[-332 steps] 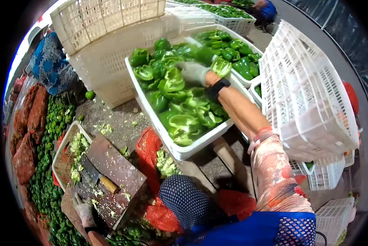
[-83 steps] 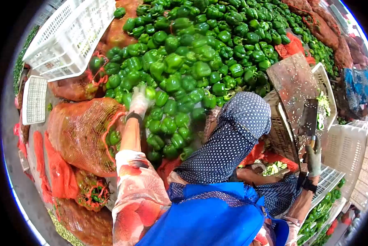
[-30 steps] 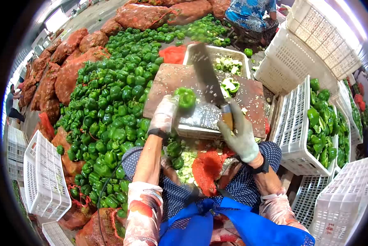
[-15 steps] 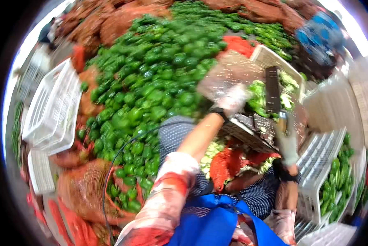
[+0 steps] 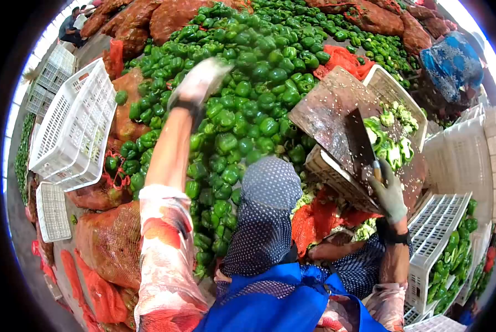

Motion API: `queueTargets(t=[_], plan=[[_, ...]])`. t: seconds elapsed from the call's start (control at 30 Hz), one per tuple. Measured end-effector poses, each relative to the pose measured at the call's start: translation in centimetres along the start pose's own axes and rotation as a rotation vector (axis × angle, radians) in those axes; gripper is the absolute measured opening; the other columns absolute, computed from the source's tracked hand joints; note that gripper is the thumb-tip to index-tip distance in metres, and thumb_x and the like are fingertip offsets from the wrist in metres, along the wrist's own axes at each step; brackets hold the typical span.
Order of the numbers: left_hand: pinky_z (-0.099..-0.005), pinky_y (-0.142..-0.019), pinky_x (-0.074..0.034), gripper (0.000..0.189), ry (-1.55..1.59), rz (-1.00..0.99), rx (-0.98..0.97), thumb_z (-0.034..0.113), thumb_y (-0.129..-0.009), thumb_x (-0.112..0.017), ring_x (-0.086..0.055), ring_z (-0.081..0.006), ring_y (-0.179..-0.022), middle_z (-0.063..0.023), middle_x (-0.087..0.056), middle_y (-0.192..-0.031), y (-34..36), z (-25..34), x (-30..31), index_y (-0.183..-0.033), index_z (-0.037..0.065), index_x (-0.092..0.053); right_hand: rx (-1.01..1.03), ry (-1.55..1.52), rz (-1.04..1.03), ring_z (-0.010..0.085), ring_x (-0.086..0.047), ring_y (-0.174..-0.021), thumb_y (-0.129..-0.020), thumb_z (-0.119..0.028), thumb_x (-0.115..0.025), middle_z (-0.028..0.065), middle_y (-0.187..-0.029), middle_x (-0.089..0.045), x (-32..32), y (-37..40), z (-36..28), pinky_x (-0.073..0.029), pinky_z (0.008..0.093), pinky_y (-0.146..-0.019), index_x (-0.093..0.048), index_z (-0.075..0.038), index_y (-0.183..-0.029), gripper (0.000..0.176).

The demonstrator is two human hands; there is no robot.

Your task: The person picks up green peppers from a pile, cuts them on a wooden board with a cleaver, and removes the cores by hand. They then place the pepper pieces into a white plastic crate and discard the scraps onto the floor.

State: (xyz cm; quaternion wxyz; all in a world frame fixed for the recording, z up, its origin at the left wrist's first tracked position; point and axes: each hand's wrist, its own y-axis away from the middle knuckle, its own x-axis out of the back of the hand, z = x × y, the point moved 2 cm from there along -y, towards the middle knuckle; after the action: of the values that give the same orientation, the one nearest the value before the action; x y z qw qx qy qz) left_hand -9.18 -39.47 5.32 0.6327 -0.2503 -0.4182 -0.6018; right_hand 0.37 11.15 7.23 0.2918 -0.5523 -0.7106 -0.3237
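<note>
My left hand (image 5: 201, 80), in a pale glove, is out over the big heap of green bell peppers (image 5: 267, 102). Motion smears its fingers, so whether it holds anything does not show. In a grey glove, my right hand (image 5: 390, 195) is wrapped round the handle of a broad, dark knife (image 5: 359, 138). Its blade lies over a wet wooden board (image 5: 328, 110) strewn with small pale seeds. Cut green pepper pieces (image 5: 394, 149) lie just right of the blade.
White plastic crates stand at left (image 5: 74, 130) and right (image 5: 436, 238); cut peppers (image 5: 452, 265) fill the right one. Stuffed mesh sacks (image 5: 112, 243) surround the heap. Red netting (image 5: 314, 221) lies below the board. A person in blue patterned clothing (image 5: 452, 63) is at the upper right.
My left hand has swung from the board, leftward and up, over the pepper heap. My right hand keeps the knife at the board. The cut pieces now sit right of the blade.
</note>
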Motion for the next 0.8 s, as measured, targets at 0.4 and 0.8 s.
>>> queueTargets(t=[0.4, 0.8], plan=[[-0.0397, -0.092, -0.049, 0.07, -0.224, -0.058, 0.369, 0.039, -0.073, -0.075, -0.058, -0.037, -0.11, -0.0227, -0.05, -0.131, -2.5, -12.4, -17.6, -0.13, 0.009, -0.049, -0.094, -0.002, -0.102, 0.0279, -0.057, -0.112, -0.083, -0.015, -0.061, 0.0234, -0.122, -0.058, 0.0, -1.2, 0.0, -0.044, 0.0349, -0.094, -0.039, 0.002, -0.137, 0.061], [-0.0284, -0.064, -0.05, 0.034, 1.045, -0.076, 0.436, 0.029, -0.094, -0.055, -0.06, -0.0165, -0.079, -0.0107, -0.062, -0.095, -4.5, -14.6, -17.8, -0.116, 0.003, -0.056, 0.012, -0.003, -0.083, 0.0375, -0.057, -0.112, -0.084, -0.013, -0.059, 0.0268, -0.117, -0.059, -0.1, -1.0, 1.3, -0.044, 0.0402, -0.094, -0.039, -0.002, -0.137, 0.058]])
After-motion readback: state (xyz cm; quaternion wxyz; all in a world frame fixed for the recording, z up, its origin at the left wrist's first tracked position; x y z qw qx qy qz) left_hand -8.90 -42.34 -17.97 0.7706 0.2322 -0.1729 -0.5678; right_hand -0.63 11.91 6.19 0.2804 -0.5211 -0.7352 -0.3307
